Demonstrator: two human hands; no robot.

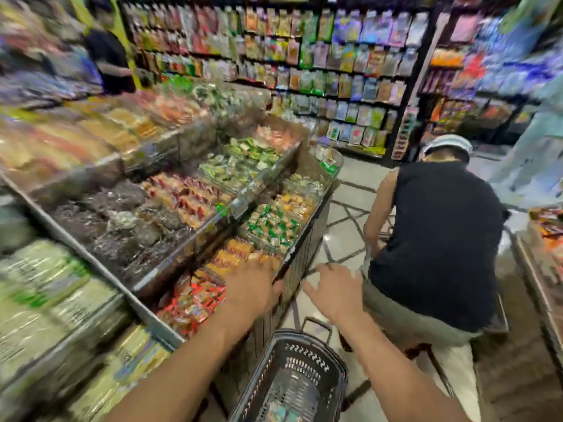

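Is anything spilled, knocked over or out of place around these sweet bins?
Nothing stands out. The wrapped sweets lie inside the display, and none show on the floor. The left hand reaches over its front rim; the right hand hangs open over the floor near the basket. Blur hides fine detail.

1. The green-and-white packs [45, 287] at the near left are smeared by blur, so their labels cannot be read.
2. The left hand [253, 287] hides part of the orange packets [234, 254], and its fingertips are blurred.
3. The basket [292, 370] is cut off by the bottom edge, and what lies in it is too blurred to tell.
4. The crouching person [435, 239] faces away, hiding their hands.
5. The bags on the far shelves [335, 56] are too small to read.
6. A pale figure [536, 141] is cut off at the right edge.
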